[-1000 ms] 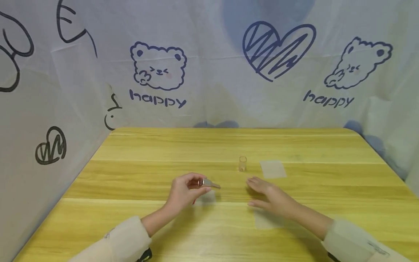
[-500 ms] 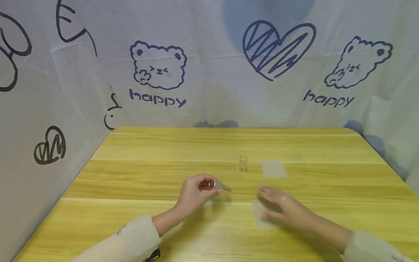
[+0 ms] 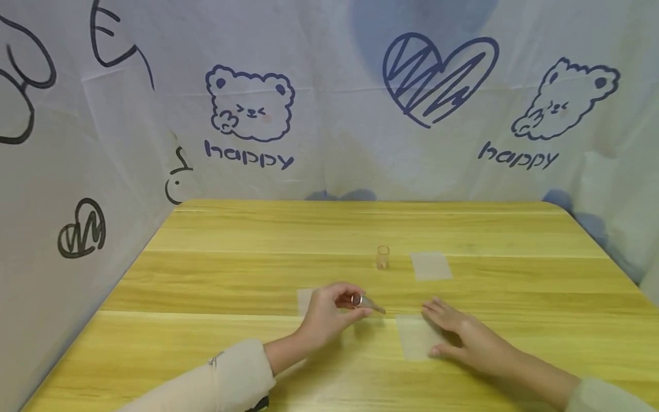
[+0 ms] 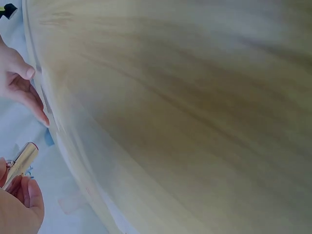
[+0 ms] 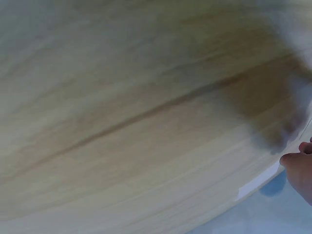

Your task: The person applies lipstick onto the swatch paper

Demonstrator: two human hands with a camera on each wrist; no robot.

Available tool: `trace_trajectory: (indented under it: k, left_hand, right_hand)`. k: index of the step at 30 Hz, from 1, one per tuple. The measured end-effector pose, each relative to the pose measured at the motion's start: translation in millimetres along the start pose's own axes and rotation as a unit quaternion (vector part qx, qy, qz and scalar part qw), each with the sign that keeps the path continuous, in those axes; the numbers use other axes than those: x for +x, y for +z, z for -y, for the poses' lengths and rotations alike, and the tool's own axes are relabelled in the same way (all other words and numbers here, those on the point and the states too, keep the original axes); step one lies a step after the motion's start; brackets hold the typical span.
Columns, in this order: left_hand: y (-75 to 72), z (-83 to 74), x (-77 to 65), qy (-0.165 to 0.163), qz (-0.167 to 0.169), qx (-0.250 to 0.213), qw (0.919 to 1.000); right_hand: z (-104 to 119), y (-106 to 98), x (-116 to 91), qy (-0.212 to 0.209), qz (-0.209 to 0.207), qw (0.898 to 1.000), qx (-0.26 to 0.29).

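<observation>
The held object (image 3: 369,303) looks glossy and metallic, the sheets (image 3: 413,339) matt and papery, the tabletop (image 3: 247,234) wood-grained, the backdrop (image 3: 340,131) creased cloth.

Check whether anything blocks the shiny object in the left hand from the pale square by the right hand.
Nothing visible stands between the shiny object and the pale square. In the head view, the right hand covers only the square's right side; the small clear cylinder stands farther back.
</observation>
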State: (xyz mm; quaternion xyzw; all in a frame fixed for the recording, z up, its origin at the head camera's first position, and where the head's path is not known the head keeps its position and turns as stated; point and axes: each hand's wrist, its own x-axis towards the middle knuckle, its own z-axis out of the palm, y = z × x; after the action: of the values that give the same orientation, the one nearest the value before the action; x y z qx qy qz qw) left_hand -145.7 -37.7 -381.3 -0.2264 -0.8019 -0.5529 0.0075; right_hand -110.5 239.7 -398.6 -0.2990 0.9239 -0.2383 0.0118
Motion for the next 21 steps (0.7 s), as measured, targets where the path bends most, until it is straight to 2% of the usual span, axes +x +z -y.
trace_trajectory:
  k: [5, 15, 21]
  left_hand:
    - [11.1, -3.9, 1.8, 0.011, 0.009, -0.005, 0.9999]
    - [28.4, -8.1, 6.6, 0.006, 0.028, -0.007, 0.9996]
    - [36.7, -8.4, 11.7, 0.021, 0.035, 0.009, 0.9991]
  right_hand:
    - [-3, 0, -5, 0.015, 0.014, 1.0, 0.006]
    - [-6, 5, -7, 0.019, -0.016, 1.0, -0.003]
    - [-7, 6, -7, 0.023, -0.019, 1.0, -0.003]
